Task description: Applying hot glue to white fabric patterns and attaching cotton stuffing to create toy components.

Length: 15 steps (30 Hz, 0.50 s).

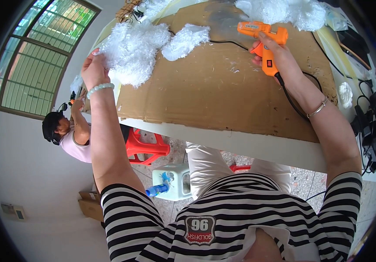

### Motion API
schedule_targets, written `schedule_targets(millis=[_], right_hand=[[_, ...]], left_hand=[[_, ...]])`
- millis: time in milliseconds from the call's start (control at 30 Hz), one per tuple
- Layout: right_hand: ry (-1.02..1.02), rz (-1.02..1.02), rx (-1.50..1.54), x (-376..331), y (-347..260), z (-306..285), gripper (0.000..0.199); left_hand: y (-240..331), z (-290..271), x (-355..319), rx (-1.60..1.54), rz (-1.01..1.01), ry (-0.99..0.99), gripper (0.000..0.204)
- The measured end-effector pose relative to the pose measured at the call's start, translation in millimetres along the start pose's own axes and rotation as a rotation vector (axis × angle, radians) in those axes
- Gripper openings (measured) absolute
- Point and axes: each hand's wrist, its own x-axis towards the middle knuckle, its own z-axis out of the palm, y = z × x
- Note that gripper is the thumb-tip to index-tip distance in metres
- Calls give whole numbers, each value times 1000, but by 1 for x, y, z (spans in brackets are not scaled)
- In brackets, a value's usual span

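My right hand [276, 56] grips an orange hot glue gun [263, 40] by its handle, nozzle pointing left over the brown cardboard sheet [223, 91] that covers the table. Its black cord [295, 102] trails back along my forearm. My left hand [93, 67] holds the edge of a large fluffy white fibre piece [133, 50] at the table's left side. A smaller white fluffy piece [184, 40] lies just right of it on the cardboard.
More white fluff [279, 11] lies at the far edge. Black cables and a power strip [371, 126] sit at the right. Under the table are a red plastic stool [146, 148] and a white container [172, 181]. Another person [72, 135] works at the left near a window [39, 56].
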Motion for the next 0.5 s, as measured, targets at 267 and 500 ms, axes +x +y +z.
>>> schedule_targets(millis=[267,500], right_hand=[[-20,18,-58,-2,-3,2,30],[7,16,-32,-2,-1,6,31]], left_hand=[[-38,-12,61,699,-231,279,22],[-63,21,12,663,296,209,33]])
